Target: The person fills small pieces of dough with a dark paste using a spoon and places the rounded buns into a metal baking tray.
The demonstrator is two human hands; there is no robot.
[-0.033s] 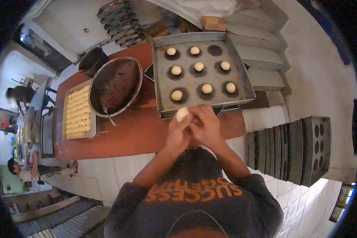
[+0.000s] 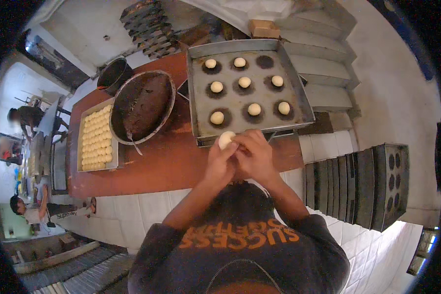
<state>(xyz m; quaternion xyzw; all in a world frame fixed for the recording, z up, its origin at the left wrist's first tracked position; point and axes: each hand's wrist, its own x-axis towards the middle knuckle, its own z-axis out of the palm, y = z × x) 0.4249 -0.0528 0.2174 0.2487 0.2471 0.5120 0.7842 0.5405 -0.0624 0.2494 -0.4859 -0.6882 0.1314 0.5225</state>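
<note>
A pale dough ball (image 2: 226,140) is held between both hands, just off the near edge of a square metal baking tray (image 2: 199,105). My left hand (image 2: 219,164) cups the ball from the left with its thumb over it. My right hand (image 2: 254,153) closes on the ball's right side, its fingers bent together; the fingertips partly hide one another. In the tray, several dough balls, such as the middle one (image 2: 244,82), rest on dark round spots. The spot at the far right corner (image 2: 265,62) bears no ball.
On the red table (image 2: 171,171) stand a large bowl (image 2: 154,132) of dark brown filling with a spoon (image 2: 135,143), and a tray of dough balls (image 2: 97,139) in rows. A black bucket (image 2: 115,76) is behind. Stacked baking trays (image 2: 353,188) stand at right. Two people are at far left.
The fingers of my right hand have shifted slightly on the dough ball. The trays and bowl stay as they were.
</note>
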